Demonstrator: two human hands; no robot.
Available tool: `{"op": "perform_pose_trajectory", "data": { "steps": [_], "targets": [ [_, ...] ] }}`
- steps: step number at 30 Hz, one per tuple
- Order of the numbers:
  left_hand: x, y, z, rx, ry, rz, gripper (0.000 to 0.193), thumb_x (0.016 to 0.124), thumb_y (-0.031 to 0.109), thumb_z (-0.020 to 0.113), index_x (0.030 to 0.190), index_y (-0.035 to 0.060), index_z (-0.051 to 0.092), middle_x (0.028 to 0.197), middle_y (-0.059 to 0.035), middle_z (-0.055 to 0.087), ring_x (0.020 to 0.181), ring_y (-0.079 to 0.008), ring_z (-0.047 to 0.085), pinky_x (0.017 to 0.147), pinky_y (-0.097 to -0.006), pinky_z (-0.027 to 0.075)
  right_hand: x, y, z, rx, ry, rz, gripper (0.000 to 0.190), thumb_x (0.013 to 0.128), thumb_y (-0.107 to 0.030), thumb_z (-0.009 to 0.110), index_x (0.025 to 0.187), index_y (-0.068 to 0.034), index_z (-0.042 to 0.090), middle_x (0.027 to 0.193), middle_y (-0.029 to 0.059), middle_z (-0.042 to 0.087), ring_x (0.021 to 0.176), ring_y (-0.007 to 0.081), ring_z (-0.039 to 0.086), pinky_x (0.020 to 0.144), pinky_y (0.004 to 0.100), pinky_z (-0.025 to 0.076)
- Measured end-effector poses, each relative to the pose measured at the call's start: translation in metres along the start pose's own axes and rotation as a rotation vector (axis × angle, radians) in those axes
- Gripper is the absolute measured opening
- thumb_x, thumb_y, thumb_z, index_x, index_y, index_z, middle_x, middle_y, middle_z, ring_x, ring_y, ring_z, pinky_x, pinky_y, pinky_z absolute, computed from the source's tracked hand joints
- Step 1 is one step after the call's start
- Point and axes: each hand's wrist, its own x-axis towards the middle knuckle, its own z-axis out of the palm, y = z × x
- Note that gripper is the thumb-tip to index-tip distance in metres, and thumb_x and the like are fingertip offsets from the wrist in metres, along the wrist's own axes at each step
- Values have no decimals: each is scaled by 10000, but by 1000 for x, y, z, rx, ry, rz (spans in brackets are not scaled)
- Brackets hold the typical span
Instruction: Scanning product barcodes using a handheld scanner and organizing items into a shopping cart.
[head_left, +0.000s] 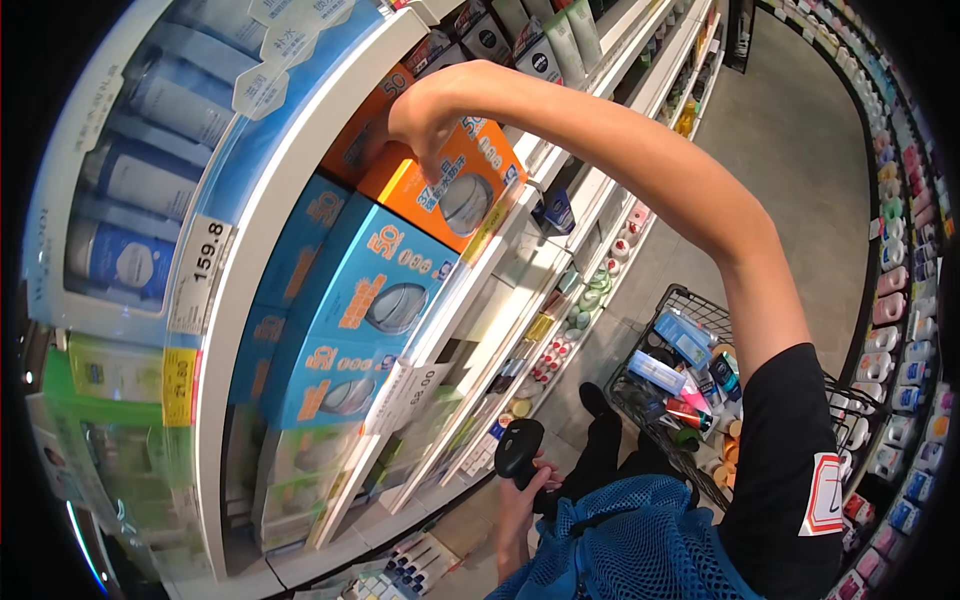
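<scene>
My right hand (426, 124) reaches over the top of an orange sunscreen box (472, 184) on the shelf. The thumb lies against the box and the other fingers curl over behind it, partly hidden. Behind stands another orange box (375, 101), set deeper in. Below and to the left of the orange box are blue boxes (367, 270) of the same style, stacked on the shelf. Low in the view, my left hand (525, 487) is wrapped around the handle of a black handheld barcode scanner (517, 450).
A black wire shopping cart (637, 405) filled with bottles and tubes stands beside my legs. Price tags line the white shelf edge (225, 300). Gift boxes of blue bottles (146, 172) fill the left side. Bottles line the curved right-hand shelf (892, 285) across the aisle floor (787, 135).
</scene>
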Motion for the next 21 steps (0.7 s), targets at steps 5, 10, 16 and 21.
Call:
{"op": "perform_pose_trajectory", "data": {
  "steps": [5, 10, 16, 21],
  "targets": [
    [-16, -20, 11, 11, 17, -3, 366, 813, 48, 613, 1136, -19, 453, 856, -134, 590, 715, -218, 621, 603, -299, 524, -37, 37, 44, 24, 716, -223, 622, 611, -226, 794, 1122, 8, 527, 994, 160, 583, 953, 331, 565, 851, 408, 460],
    [-47, -31, 6, -39, 164, 11, 371, 819, 37, 597, 1147, -25, 434, 854, -136, 592, 700, -207, 610, 623, -301, 518, -165, 32, 150, 391, 1064, -387, 502, 715, -178, 710, 1150, -30, 507, 1064, 182, 551, 1017, 322, 533, 881, 367, 425],
    [-44, -57, 24, -48, 55, -78, 354, 831, 49, 583, 1144, -24, 436, 821, -133, 589, 704, -206, 616, 651, -313, 524, -370, 22, 425, 972, 506, 594, 397, 842, -205, 606, 1175, -8, 518, 1040, 121, 619, 934, 189, 586, 842, 333, 471],
    [-49, -72, 58, -28, -52, -114, 328, 835, 76, 584, 1124, 0, 448, 799, -129, 580, 683, -195, 603, 617, -279, 503, -481, -56, 571, 1122, 68, 972, 407, 774, -257, 670, 1064, 9, 563, 909, 170, 636, 854, 245, 603, 756, 342, 478]
  ]
}}
